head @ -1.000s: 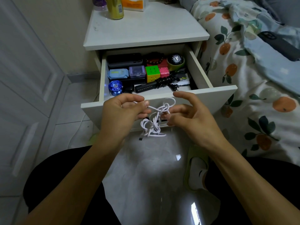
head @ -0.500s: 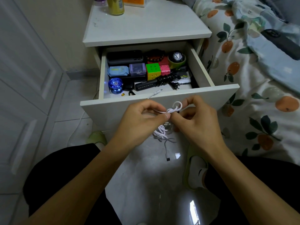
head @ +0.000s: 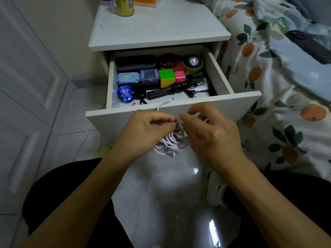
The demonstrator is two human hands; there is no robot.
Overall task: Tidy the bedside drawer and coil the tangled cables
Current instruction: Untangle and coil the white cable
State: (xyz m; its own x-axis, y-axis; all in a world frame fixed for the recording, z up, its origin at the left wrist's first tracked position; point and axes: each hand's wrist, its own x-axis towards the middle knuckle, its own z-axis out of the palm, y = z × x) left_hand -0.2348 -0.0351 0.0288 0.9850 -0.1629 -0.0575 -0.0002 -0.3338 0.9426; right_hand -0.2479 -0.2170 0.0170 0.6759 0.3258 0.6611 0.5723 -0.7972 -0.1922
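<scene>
Nearest to me, my left hand (head: 143,129) and right hand (head: 206,133) meet in front of the drawer front (head: 223,108), each pinching the white cable (head: 168,143) at the same knot; I judge the close grip is there to work a loop free. The rest of the thin, round, flexible cable hangs below my fingers in a loose tangle above the glossy floor (head: 161,194), while one plug end (head: 169,100) arches up over the drawer's lip. Beyond, the open drawer holds hard plastic and rubbery shapes: a blue yo-yo (head: 125,93) at near left, a coiled black power strip (head: 172,89) lying lengthwise, a multicoloured cube (head: 166,77) mid-drawer, and a dark flat case (head: 135,62) along the far wall. Farthest, the white desk (head: 157,31) carries a yellow can (head: 124,6).
</scene>
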